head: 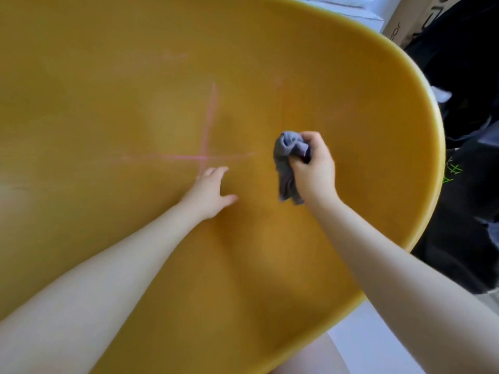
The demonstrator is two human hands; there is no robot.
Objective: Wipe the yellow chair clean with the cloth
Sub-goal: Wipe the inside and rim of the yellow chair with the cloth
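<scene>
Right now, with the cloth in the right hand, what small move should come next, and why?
Probably slide the right hand left so the cloth rubs along the pink marks. The cloth is bunched in that hand just right of the horizontal line, and the crossing lines still show on the chair. The left hand lies open below the crossing, so it may need to shift.

One yellow chair (135, 76) is in view, bearing two clear pink lines (208, 130) that cross each other, with further faint pink smears too blurred to count. One grey cloth (289, 163) is present. Two bare hands are counted, a left hand (210, 193) and a right hand (316, 168), and one dark bag (464, 184) lies beside the chair.
</scene>
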